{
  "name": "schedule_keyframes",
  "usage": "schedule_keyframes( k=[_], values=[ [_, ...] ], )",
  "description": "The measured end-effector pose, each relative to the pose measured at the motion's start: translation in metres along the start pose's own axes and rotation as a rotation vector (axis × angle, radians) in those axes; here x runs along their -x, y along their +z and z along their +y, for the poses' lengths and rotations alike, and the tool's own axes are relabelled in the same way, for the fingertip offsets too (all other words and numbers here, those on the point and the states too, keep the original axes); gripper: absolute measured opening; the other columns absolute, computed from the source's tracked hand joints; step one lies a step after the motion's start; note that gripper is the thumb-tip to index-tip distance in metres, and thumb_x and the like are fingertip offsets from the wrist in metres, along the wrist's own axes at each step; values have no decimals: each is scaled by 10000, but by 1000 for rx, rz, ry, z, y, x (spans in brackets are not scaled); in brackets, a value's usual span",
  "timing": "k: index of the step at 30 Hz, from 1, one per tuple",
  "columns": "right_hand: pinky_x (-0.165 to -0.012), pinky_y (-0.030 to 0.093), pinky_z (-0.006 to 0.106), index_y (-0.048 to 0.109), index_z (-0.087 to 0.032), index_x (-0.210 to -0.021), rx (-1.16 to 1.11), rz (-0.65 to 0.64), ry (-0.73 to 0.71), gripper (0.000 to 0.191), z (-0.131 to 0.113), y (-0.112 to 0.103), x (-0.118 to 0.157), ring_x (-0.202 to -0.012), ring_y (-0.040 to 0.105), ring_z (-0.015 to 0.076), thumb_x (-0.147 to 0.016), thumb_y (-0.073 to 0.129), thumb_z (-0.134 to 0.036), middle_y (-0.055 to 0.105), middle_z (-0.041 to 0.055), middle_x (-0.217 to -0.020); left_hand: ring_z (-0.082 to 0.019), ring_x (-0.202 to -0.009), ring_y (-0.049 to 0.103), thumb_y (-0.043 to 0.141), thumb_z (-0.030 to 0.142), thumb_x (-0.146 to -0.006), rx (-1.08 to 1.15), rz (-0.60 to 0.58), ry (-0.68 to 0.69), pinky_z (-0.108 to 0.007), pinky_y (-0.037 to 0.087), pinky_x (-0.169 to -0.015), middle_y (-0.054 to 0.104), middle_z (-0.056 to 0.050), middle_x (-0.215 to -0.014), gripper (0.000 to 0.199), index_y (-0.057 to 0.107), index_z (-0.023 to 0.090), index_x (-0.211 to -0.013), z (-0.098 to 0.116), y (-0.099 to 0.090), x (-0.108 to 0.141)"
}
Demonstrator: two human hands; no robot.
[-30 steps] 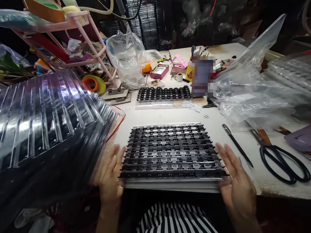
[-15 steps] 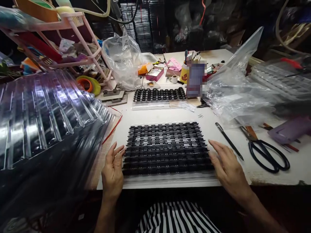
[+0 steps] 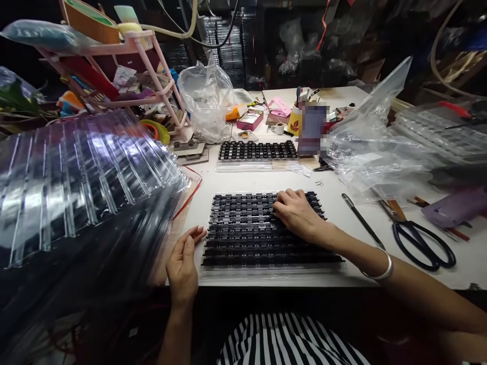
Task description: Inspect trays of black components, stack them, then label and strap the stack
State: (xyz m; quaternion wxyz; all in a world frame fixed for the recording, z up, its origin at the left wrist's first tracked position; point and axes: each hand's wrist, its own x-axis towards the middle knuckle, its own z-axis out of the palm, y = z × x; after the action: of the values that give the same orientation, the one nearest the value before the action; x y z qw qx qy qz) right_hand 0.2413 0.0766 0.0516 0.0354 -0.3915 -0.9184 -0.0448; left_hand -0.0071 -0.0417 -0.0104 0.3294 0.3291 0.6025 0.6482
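In front of me on the white table (image 3: 182, 203) lies a clear plastic tray (image 3: 243, 274), filled with rows of small black plastic parts (image 3: 243, 228) that carry fine metal pins. My left hand (image 3: 183, 266) stands at the tray's left edge, thumb and fingers apart, fingertips at or very near the rim. Over the upper right of the rows, my right hand (image 3: 297, 213) has its fingers curled down onto the black parts. Whatever is between those fingertips is hidden by the hand.
Behind lies a second tray of black parts (image 3: 258, 150). Scissors (image 3: 422, 243) and a dark pen-like tool (image 3: 363, 220) lie right, below plastic bags (image 3: 373, 147). Stacked clear trays (image 3: 87, 172) and a pink rack (image 3: 160, 76) occupy the left. A yellow cup (image 3: 294, 121) stands behind.
My right hand has moved from the tray's right edge up and left onto the black parts, its fingers curling. My left hand stays by the left edge. The view has shifted slightly.
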Motion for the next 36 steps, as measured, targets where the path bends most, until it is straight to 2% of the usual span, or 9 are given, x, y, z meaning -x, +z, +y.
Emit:
schedule_keyframes(
  k=[10, 14, 18, 20, 23, 25, 31, 34, 36],
  values=[
    [-727, 282, 339, 597, -144, -793, 13, -6, 2, 73, 2, 5, -4, -854, 485, 223, -826, 549, -189, 594, 94, -919, -219, -954, 636, 535, 370, -859, -63, 1, 53, -407, 440, -954, 677, -78, -1001, 283, 659, 156, -995, -7, -3, -3],
    [-717, 301, 341, 570, -153, -798, -104, 116, 25, 68, 7, -10, 6, -821, 482, 208, -827, 538, -206, 568, 71, -878, -217, -943, 634, 516, 356, -871, -87, 13, 75, -408, 457, -927, 675, -77, -992, 272, 654, 153, -989, -7, -5, -4],
    [-736, 340, 348, 539, -169, -810, -382, 250, 119, 32, 6, -34, 38, -813, 486, 190, -819, 547, -198, 538, 44, -840, -194, -979, 591, 515, 262, -875, -385, 81, 326, -374, 429, -944, 650, -57, -1006, 201, 652, 184, -999, 14, 4, 14],
    [-726, 371, 331, 524, -179, -805, -599, 209, 171, 37, -2, -41, 56, -795, 487, 170, -805, 562, -178, 524, 29, -835, -175, -985, 575, 531, 192, -862, -426, -87, 424, -341, 431, -934, 628, -39, -1022, 206, 639, 218, -1036, 30, 20, 30],
    [-719, 404, 307, 518, -190, -815, -853, 115, 209, 73, -21, -40, 78, -796, 490, 152, -791, 573, -147, 515, 14, -842, -145, -918, 591, 537, 163, -862, -267, -567, 324, -284, 490, -831, 598, -32, -1079, 348, 555, 272, -1192, 49, 52, 55],
    [-751, 416, 306, 530, -189, -833, -939, 104, 215, 98, -33, -36, 89, -821, 500, 147, -778, 588, -132, 522, 9, -852, -133, -877, 603, 538, 158, -863, -185, -746, 256, -251, 506, -767, 606, -24, -1052, 368, 539, 288, -1208, 54, 71, 67],
    [-756, 469, 279, 605, -181, -1018, -1033, 131, 279, 229, -23, -30, 122, -843, 541, 136, -798, 640, -235, 554, 35, -943, -117, -736, 617, 558, 155, -845, -168, -829, 252, -197, 499, -619, 629, 5, -878, 238, 628, 275, -1039, 42, 97, 83],
    [-732, 485, 271, 608, -182, -1040, -974, 220, 412, 235, 1, -34, 148, -807, 567, 137, -830, 613, -287, 585, 40, -918, -135, -795, 622, 595, 162, -816, -240, -738, 355, -206, 502, -680, 632, -5, -902, 231, 647, 266, -1015, 37, 101, 85],
    [-738, 481, 258, 615, -192, -1023, -791, 251, 555, 203, 25, -34, 163, -817, 580, 139, -864, 564, -307, 614, 37, -913, -130, -764, 621, 602, 179, -813, -239, -679, 318, -205, 505, -680, 623, -1, -885, 205, 651, 262, -993, 39, 103, 85]
  ],
)
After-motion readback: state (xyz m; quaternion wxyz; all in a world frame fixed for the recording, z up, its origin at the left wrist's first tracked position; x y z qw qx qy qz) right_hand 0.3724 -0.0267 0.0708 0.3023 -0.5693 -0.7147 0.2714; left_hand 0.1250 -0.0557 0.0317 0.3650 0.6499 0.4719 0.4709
